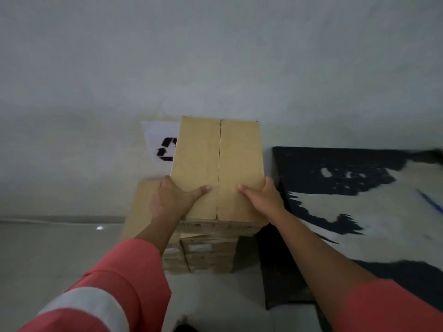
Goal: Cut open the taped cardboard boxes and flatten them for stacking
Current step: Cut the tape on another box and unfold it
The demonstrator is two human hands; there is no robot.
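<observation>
A brown cardboard box [217, 164] with a seam down the middle of its top sits on a stack of cardboard [208, 255] against the wall. My left hand [172, 200] grips its near left edge, thumb lying on top. At the near right edge my right hand [263, 197] holds the box the same way, thumb on top and fingers round the side. Another cardboard piece [141, 207] lies lower, to the left, partly under my left hand.
A white sheet with a black recycling symbol [163, 144] hangs on the grey wall behind the box. To the right stands a worn black-and-white table top [359, 188] with a blue pen-like item [431, 200]. Pale floor [48, 259] spreads at the left.
</observation>
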